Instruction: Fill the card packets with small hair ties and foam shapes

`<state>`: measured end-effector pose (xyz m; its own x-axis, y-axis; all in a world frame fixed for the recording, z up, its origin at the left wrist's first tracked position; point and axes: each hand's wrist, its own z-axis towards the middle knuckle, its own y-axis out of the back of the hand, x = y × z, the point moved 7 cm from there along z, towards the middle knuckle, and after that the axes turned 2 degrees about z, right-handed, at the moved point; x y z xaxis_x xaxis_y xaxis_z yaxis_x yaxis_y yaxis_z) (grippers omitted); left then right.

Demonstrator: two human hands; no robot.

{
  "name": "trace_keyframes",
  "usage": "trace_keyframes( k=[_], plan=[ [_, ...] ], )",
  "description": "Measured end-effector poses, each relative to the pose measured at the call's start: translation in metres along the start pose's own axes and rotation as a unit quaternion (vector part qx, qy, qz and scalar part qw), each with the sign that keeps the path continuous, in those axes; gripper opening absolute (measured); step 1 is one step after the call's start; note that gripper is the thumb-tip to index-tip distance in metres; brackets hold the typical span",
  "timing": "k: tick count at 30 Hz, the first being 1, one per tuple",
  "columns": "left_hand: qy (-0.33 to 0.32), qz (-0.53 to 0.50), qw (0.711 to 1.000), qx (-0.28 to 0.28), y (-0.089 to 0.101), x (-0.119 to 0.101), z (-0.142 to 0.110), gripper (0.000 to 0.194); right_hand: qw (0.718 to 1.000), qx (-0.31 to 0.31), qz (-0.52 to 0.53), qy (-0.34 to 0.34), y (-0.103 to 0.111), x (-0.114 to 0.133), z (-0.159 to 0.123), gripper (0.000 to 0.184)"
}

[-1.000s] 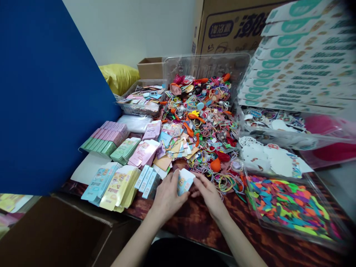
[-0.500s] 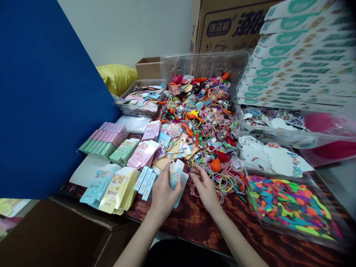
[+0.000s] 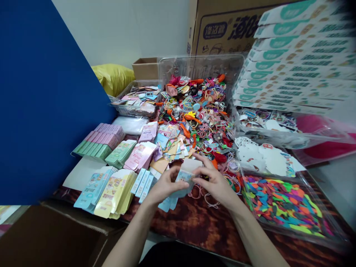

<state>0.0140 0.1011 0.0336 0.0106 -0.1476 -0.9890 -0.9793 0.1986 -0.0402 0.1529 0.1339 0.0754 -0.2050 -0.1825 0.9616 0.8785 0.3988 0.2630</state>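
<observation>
Left hand (image 3: 164,182) and right hand (image 3: 215,181) are close together just above the table (image 3: 205,233), both narrow, fingers pinching a small pale blue and white paper carton (image 3: 184,177) from either side, with a white flap standing up at its far edge (print on it too small to read). The carton sits between the hands, in front of the main heap. Flat pale blue paper pieces (image 3: 167,204) lie on the dark wood-grain table right under the left hand, and thin pale elastic loops (image 3: 211,202) lie just below the right hand. To the left are a fanned stack of yellow printed cards (image 3: 114,194), a stack of pale blue printed cards (image 3: 94,188) and narrow blue paper strips (image 3: 142,181), with pink and green folded cartons (image 3: 98,141) farther back. To the right is a clear plastic tray (image 3: 292,234) of multicoloured foam cut-outs. Behind the hands, a mixed heap of rubber bands, orange balloons and small trinkets (image 3: 194,115) fills a clear plastic bin (image 3: 200,65). Farther right are white die-cut paper tags (image 3: 264,155) and a tall stack of flat white boxes with green labels (image 3: 292,63). At the back is a printed brown cardboard carton (image 3: 230,29), and a dark blue board (image 3: 47,100) and a yellow plastic bag (image 3: 112,78) stand at far left.
</observation>
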Motion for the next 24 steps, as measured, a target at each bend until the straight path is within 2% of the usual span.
trace_keyframes(
  k=[2,4,8,10,15,17,20,22,24],
  plan=[
    [0.077,-0.120,0.984,0.105,-0.013,0.014,-0.008,0.056,0.997,0.064,0.038,-0.022,-0.005,0.000,-0.007,0.012],
    [0.108,-0.198,0.964,0.138,-0.022,0.022,-0.014,0.057,0.992,0.083,0.082,-0.039,-0.009,-0.001,-0.014,0.009],
    [0.102,-0.277,0.952,0.085,-0.027,0.030,-0.016,0.056,0.991,0.013,0.127,-0.039,-0.009,-0.011,-0.021,0.030],
    [0.107,-0.279,0.952,0.059,-0.028,0.035,-0.015,0.061,0.991,-0.015,0.129,-0.041,-0.010,-0.016,-0.023,0.026],
    [0.087,-0.207,0.974,-0.009,-0.023,0.043,-0.015,0.065,0.991,-0.086,0.099,-0.032,-0.005,-0.019,-0.026,0.017],
    [0.065,-0.188,0.980,-0.027,-0.020,0.039,-0.017,0.062,0.990,-0.113,0.084,-0.022,0.001,-0.017,-0.027,0.019],
    [0.026,-0.143,0.988,-0.055,-0.013,0.026,-0.020,0.046,0.985,-0.151,0.073,-0.031,0.012,-0.018,-0.032,0.021],
    [0.006,-0.112,0.991,-0.068,-0.010,0.017,-0.022,0.038,0.984,-0.159,0.073,-0.044,0.016,-0.021,-0.036,0.022],
    [-0.016,-0.086,0.993,-0.085,-0.008,0.010,-0.025,0.037,0.982,-0.162,0.085,-0.055,0.017,-0.024,-0.040,0.021]
  ],
)
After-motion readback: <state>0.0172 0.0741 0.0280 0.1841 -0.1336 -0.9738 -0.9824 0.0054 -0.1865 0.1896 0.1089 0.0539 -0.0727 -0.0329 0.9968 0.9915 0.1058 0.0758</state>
